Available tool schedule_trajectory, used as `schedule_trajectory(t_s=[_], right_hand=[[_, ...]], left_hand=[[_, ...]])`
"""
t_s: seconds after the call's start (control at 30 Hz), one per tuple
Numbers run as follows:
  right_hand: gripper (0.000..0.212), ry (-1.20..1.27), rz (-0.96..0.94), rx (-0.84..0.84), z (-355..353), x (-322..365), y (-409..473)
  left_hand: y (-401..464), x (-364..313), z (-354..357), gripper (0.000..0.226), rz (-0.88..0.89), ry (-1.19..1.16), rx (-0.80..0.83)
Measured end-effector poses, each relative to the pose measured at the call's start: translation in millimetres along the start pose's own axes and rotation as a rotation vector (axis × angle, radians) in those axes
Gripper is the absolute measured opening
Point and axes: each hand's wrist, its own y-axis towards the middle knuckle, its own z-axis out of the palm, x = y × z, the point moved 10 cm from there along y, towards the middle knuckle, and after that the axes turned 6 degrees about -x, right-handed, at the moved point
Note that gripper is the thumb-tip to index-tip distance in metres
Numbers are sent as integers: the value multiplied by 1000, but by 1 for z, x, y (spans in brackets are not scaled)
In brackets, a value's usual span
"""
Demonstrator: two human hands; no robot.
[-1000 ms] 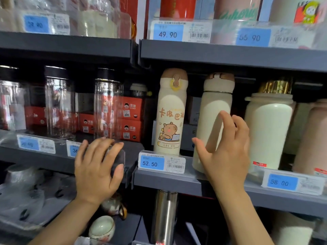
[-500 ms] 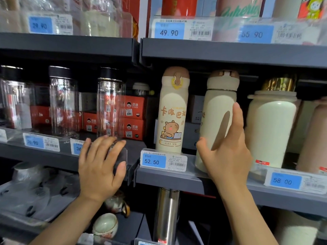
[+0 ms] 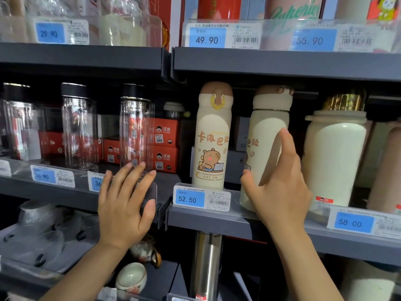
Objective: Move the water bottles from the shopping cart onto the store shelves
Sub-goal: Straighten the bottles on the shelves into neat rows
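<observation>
A cream bottle (image 3: 265, 135) with a tan lid stands a little tilted on the grey middle shelf (image 3: 217, 220). My right hand (image 3: 280, 187) holds it from the front, thumb at its lower left side and fingers up along its right side. To its left a matching cream bottle (image 3: 211, 135) with a bear cartoon stands upright above the 52.50 tag. My left hand (image 3: 125, 203) rests flat, fingers straight, on the front edge of the left shelf (image 3: 54, 192), below a clear glass bottle (image 3: 136, 131). No shopping cart is in view.
A wide cream flask (image 3: 334, 157) with a gold cap stands right of the held bottle. More clear bottles (image 3: 79, 129) and red boxes (image 3: 165, 148) fill the left shelf. The upper shelf (image 3: 282, 61) hangs close above the lids. A steel bottle (image 3: 206, 263) and cups (image 3: 131, 276) sit below.
The held bottle has turned, so its printed characters now show on its left side. My right hand's fingers have slid up and right along it. My left hand has stayed on the shelf edge.
</observation>
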Motion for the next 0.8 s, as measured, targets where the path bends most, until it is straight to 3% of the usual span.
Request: schedule_trajectory(t_s=[0.37, 0.57, 0.8], right_hand=[[99, -27, 21, -46, -4, -1, 2], [92, 3, 11, 6, 1, 0, 0], [108, -36, 30, -50, -4, 0, 1]], left_hand=[[-7, -9, 4, 49, 180, 74, 30], [-8, -8, 5, 49, 168, 77, 23], [-7, -6, 7, 48, 121, 49, 24]])
